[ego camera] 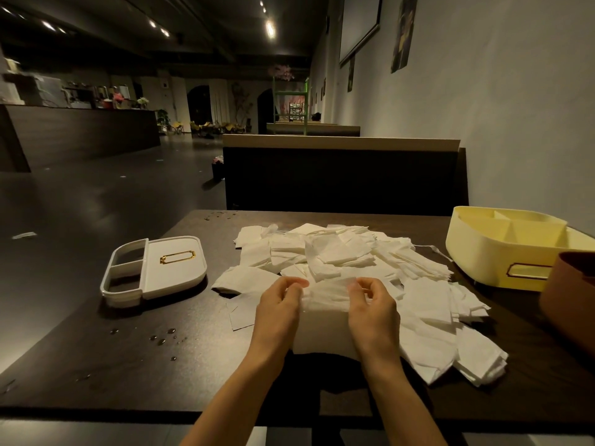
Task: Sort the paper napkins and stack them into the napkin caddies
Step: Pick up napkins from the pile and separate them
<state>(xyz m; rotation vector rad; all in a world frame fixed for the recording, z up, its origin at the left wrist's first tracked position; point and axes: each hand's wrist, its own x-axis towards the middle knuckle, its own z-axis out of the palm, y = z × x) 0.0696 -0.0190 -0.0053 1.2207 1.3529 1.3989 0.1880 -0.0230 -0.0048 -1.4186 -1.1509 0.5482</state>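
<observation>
White napkins [341,252]; white caddy [154,267], gold label frame [177,256]; pale yellow caddy [512,249]; dark brown table [96,358]

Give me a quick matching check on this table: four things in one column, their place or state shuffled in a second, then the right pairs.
Column one:
1. white caddy
2. yellow caddy
3. napkin stack
4. water drops

Column two:
A. gripped between the left hand and the right hand
B. on the bare table, near left
C. right of the loose napkins, open top with dividers
D. left of the loose napkins, gold handle on top

Pairs: 1-D, 2-C, 3-A, 4-B.
</observation>
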